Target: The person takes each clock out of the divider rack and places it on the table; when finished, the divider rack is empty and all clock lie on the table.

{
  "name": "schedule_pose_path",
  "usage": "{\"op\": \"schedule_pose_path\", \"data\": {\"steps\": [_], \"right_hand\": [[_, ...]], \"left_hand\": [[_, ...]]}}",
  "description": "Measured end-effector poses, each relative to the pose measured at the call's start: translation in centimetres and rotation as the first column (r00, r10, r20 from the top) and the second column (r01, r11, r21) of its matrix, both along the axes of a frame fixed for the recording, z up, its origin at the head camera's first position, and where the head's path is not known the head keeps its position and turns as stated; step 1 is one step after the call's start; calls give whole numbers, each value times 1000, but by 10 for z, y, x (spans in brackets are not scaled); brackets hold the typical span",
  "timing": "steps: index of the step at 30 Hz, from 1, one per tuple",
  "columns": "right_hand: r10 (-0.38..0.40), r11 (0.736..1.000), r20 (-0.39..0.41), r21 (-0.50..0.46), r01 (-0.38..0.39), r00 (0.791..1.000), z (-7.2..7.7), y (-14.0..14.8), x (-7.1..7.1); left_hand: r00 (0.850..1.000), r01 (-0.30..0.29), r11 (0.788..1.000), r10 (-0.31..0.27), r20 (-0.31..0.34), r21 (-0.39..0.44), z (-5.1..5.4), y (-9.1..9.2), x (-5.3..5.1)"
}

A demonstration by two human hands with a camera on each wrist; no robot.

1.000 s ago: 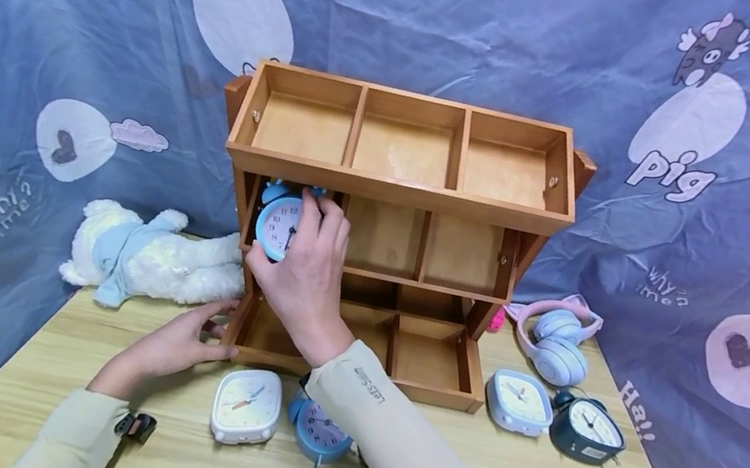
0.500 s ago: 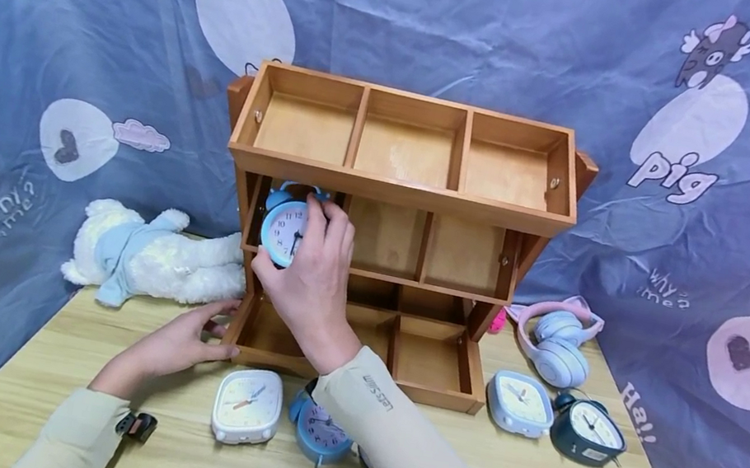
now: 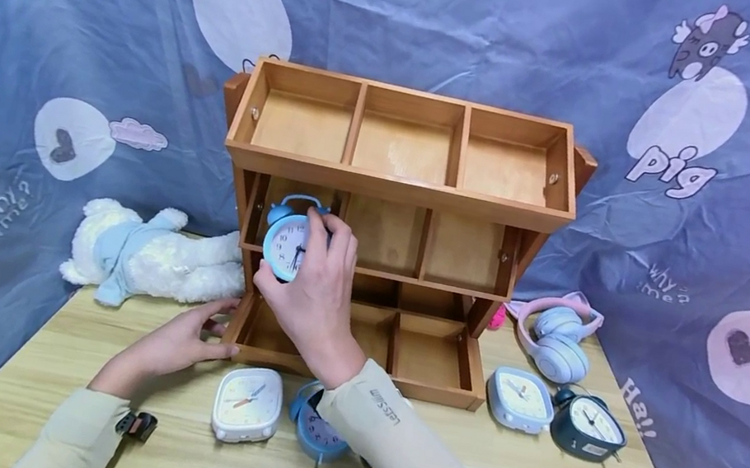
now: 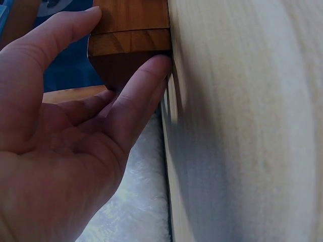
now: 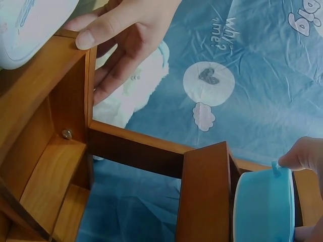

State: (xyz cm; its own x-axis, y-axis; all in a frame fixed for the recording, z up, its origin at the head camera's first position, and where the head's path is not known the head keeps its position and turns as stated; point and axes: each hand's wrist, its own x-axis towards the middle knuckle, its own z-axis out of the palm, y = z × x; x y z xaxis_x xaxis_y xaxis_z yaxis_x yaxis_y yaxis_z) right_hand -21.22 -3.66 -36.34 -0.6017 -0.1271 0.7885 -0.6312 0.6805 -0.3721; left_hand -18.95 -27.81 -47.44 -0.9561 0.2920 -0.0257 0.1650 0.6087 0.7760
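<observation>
A light-blue twin-bell alarm clock is in my right hand, which pinches it between thumb and fingers. It tilts in front of the left compartment of the middle tier of a wooden tiered organizer. In the right wrist view, the clock's blue back shows beside the fingers. My left hand holds the lower left corner of the organizer's bottom tray. The left wrist view shows thumb and fingers on either side of that wooden corner.
On the table before the organizer are a white square clock and a darker blue alarm clock, partly behind the right sleeve. To the right sit a pale-blue clock, a dark green clock and cat-ear headphones. A white plush bear lies left.
My right hand has drawn the light-blue alarm clock down, slightly right and out from the middle tier's left compartment. The left hand stays on the tray corner.
</observation>
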Motion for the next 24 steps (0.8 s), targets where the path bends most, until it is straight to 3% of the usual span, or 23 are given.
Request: {"op": "schedule_pose_path", "data": {"steps": [17, 24], "right_hand": [[44, 999, 64, -23, -43, 997, -5, 20, 17], [69, 997, 136, -42, -63, 988, -13, 30, 24]], "left_hand": [[1000, -2, 999, 2, 0, 37, -3, 0, 0], [1000, -5, 999, 5, 2, 47, -2, 1, 0]]}}
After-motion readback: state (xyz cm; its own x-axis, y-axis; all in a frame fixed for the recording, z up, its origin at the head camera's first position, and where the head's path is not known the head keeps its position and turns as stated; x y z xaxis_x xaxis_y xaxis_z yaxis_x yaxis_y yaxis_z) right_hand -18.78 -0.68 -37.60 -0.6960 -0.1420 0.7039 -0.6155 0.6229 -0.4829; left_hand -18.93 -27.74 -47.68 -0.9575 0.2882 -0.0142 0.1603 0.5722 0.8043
